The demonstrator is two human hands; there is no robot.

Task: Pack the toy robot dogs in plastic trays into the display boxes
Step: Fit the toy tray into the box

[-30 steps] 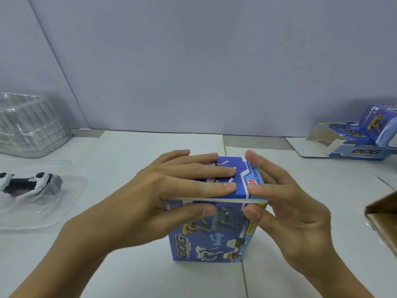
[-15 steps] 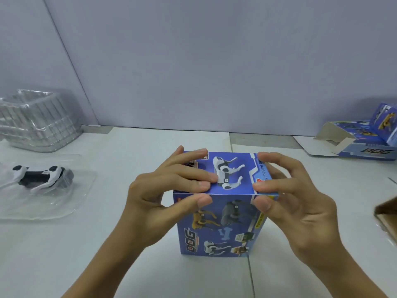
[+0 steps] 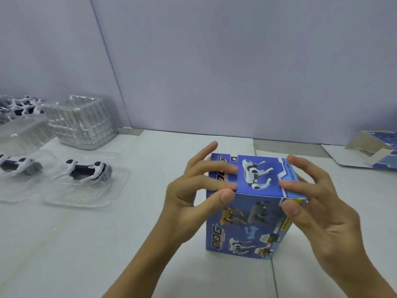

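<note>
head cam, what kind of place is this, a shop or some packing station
Most likely a packing station rather than a shop: a plain white table against bare walls, toy robot dogs in clear plastic trays lined up on the left, a stack of empty trays, and both hands closing a blue display box.

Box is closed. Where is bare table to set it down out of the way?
Bare table lies right of the box, short of the flat carton, and along the near edge left of the left hand. The far left is crowded: two trayed dogs and stacked clear trays.
</note>
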